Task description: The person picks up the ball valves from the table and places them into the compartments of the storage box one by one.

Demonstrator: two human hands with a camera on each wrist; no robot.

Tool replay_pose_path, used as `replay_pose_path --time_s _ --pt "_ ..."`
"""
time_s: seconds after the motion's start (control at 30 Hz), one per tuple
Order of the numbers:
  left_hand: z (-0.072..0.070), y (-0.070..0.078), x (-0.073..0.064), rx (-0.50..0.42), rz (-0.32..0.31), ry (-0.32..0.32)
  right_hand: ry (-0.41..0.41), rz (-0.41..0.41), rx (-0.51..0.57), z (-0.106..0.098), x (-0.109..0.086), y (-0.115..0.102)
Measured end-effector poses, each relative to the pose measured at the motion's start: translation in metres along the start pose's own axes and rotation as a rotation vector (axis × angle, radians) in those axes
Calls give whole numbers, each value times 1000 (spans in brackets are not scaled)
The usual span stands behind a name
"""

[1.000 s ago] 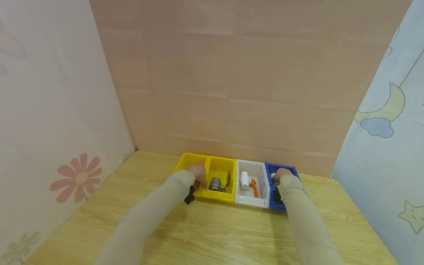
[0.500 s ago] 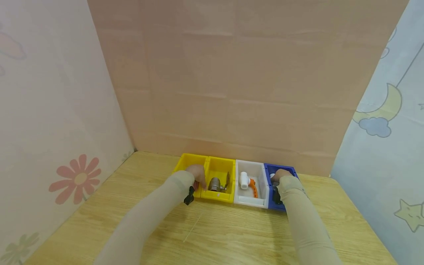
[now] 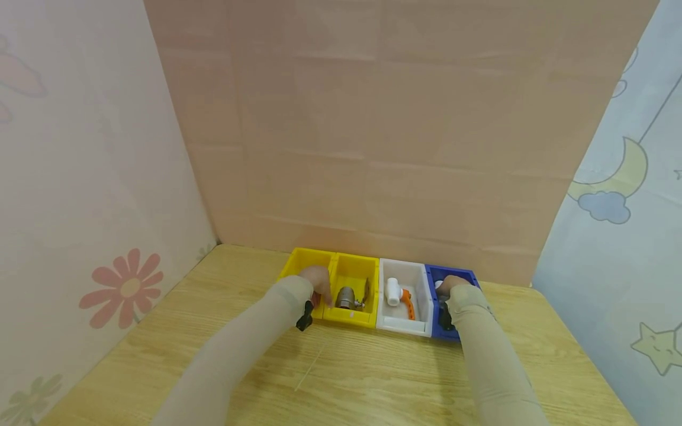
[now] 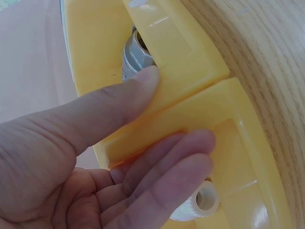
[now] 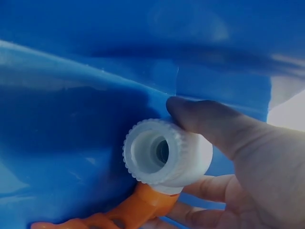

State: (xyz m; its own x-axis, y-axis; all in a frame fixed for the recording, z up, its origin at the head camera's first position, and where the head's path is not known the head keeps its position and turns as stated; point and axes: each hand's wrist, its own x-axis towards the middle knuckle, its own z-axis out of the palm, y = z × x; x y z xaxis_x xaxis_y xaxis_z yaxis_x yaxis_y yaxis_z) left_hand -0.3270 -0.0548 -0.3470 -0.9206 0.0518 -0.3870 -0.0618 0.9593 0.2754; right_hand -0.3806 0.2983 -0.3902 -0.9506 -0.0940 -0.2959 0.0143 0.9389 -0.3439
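Observation:
In the left wrist view my left hand point(image 4: 109, 143) straddles the divider between two yellow bins, thumb over one side and fingers fairly straight over the other. Below the fingers a white ribbed plastic fitting point(image 4: 206, 200) shows partly. A metal ball valve point(image 3: 346, 297) lies in the second yellow bin point(image 3: 358, 261), near my left thumb. Inside the blue bin point(image 3: 437, 332), my right hand point(image 5: 238, 162) holds a white plastic ball valve point(image 5: 190, 157) with an orange handle point(image 5: 143, 210), thumb above and fingers below. The fingertips behind the valve are hidden.
Between the yellow and blue bins stands a white bin point(image 3: 402, 325) with another white valve point(image 3: 393, 291) and its orange handle. The bins form a row at the back of the wooden table point(image 3: 373, 378), before a brown paper backdrop point(image 3: 341, 148). A thin pale strip point(image 3: 310, 367) lies in front.
The camera view shifts very slightly. Both hands stay at the same bins.

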Motion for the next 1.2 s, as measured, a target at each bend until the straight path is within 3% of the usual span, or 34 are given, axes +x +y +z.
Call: replay_pose_path --time_s 0.63,0.87,1.2 --pt "-1 1 -7 -30 -1 8 -55 11 -52 -11 2 3" --pt "-1 0 -2 -17 -3 8 -58 15 -84 -22 -14 -8" --pt "1 -2 2 -27 -6 -2 21 -46 -168 -33 -35 -23"
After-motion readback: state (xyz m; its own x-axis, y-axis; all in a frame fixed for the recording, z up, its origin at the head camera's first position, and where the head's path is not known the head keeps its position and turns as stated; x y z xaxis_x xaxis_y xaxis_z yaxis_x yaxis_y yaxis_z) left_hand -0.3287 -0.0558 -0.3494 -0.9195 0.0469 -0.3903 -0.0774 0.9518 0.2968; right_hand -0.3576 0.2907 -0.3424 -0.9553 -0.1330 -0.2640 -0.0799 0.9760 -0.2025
